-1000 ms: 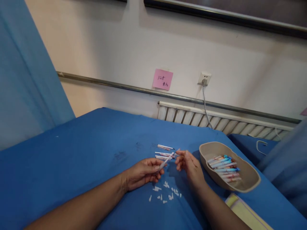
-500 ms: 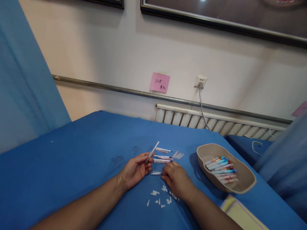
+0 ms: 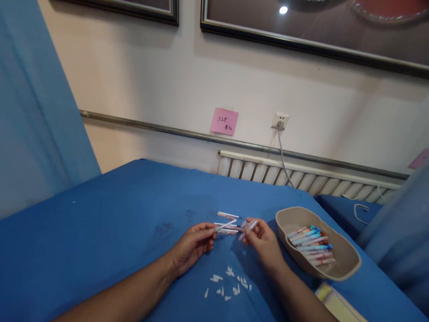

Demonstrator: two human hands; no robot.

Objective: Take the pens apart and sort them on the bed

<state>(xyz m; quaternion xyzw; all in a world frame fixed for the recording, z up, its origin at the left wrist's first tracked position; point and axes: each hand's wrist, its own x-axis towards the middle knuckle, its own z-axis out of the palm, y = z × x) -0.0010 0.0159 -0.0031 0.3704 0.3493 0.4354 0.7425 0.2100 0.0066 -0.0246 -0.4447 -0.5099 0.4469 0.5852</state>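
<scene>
My left hand (image 3: 197, 243) pinches a slim white pen part (image 3: 227, 225) between thumb and fingertips, its free end pointing right. In my right hand (image 3: 264, 243) is a clear pen cap (image 3: 251, 225), held by thumb and fingers; its lower part is hidden. Behind the two hands lie several pen parts with pink-patterned barrels and dark tips; the farthest is a pen refill and barrel (image 3: 228, 215) lying side by side. Nearer to me, several small white cone-shaped tips (image 3: 235, 290) are scattered on the blue cloth (image 3: 134, 210).
A beige basin (image 3: 348, 255) holding several colourful pens (image 3: 311, 241) stands at the right. Below it lies a yellow pad or cloth (image 3: 338, 304). Along the wall run a metal rail (image 3: 150, 128) and a radiator (image 3: 261, 170); a cord hangs from the socket (image 3: 280, 121).
My right hand has lifted the clear cap off the cloth and moved right and up with it. The white part in my left hand has tipped from steep to nearly level.
</scene>
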